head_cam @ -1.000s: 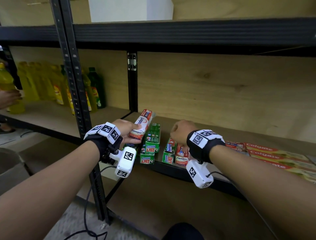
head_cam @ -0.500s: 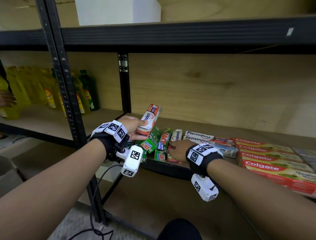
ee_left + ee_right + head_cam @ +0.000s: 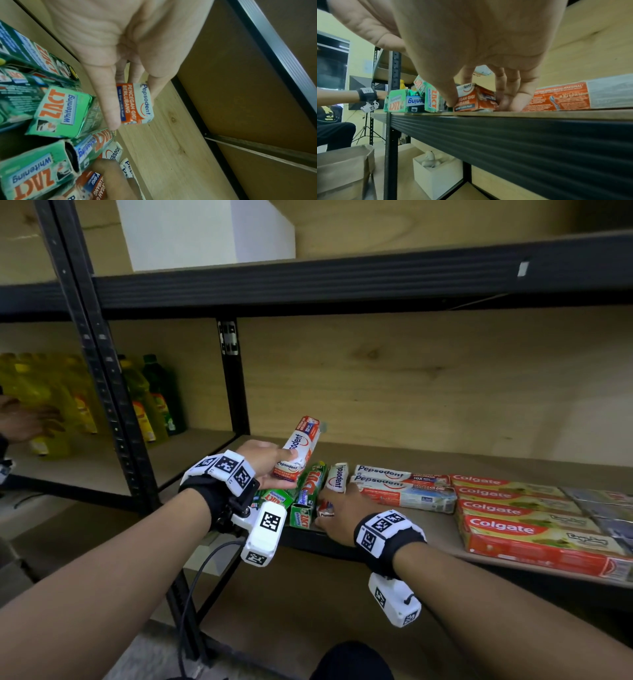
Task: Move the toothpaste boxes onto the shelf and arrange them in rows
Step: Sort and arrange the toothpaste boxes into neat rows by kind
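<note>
A Pepsodent box [image 3: 298, 453] is raised off the shelf [image 3: 442, 463] at centre frame, its far end tilted up, gripped at its near end by the left hand [image 3: 263, 463]. Just below, the right hand [image 3: 337, 508] pinches a small Pepsodent box [image 3: 475, 96] lying at the shelf's front edge beside green Zact boxes [image 3: 305, 494]. Flat rows of Pepsodent and Colgate boxes [image 3: 513, 508] fill the right.

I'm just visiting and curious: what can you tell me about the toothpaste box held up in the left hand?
The Pepsodent box is a slim carton, apparently cardboard, white and red-orange with blue lettering; its end flap reads "Pencegah Gigi Berlubang". The left hand holds it near its lower end, thumb on one face, fingers on the other. It is tilted, far end raised toward the shelf's back, lifted above the green Zact boxes.
</note>
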